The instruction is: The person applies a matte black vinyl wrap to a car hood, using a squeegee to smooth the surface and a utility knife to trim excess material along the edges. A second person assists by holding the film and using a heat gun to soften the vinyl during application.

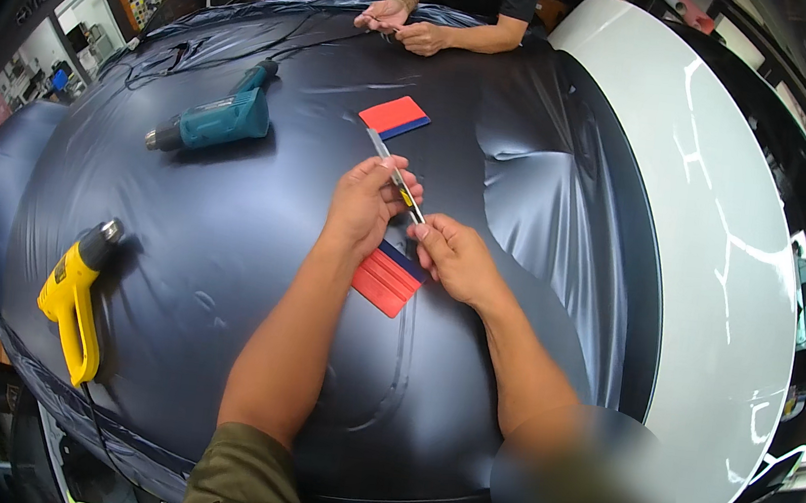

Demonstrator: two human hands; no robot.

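A slim silver utility knife (405, 195) lies slantwise between my hands, its thin blade end pointing up and away from me. My left hand (369, 198) grips it near its middle. At the lower end, the fingers of my right hand (457, 256) pinch the knife's tail. Both hands are above a dark, satin-blue vinyl film (280, 198) spread over a car panel. Below the hands lies a red squeegee (388, 282) with a dark blue edge, partly covered by my left hand. Another red squeegee (394, 114) with a blue edge rests just beyond the knife tip.
A teal heat gun (224, 122) lies at the far left, and a yellow heat gun (74, 299) with a cord is nearer on the left. Loose, wrinkled film (546, 218) bunches to the right beside a glossy white panel (711, 257). Across the car, another person's hands (408, 32) meet.
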